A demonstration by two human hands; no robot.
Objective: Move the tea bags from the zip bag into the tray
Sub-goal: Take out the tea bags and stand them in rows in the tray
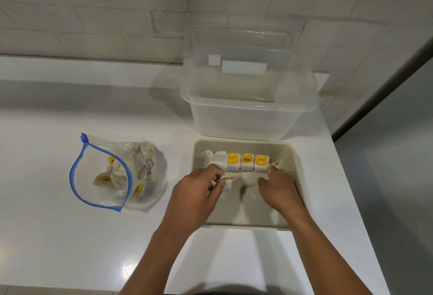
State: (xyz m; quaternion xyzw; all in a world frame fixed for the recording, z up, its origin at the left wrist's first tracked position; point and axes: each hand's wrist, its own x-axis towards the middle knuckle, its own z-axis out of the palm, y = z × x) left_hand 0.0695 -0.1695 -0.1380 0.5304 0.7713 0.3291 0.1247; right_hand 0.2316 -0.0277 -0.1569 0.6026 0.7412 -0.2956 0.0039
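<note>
A beige tray (294, 172) sits on the white counter at centre right. Along its far side stands a row of several tea bags (247, 163), some showing yellow tags. My left hand (199, 191) is over the tray's left part and pinches a tea bag (226, 182) with a yellow tag. My right hand (280, 190) is inside the tray with fingers curled at the right end of the row; whether it holds a bag is unclear. The clear zip bag (112, 172) with a blue seal lies open to the left, with several tea bags inside.
A clear plastic box (248, 109) stands just behind the tray, its lid (241, 43) leaning against the white brick wall. The counter's right edge (351, 189) runs close to the tray, with grey floor beyond. Bare counter lies in front of the tray and bag.
</note>
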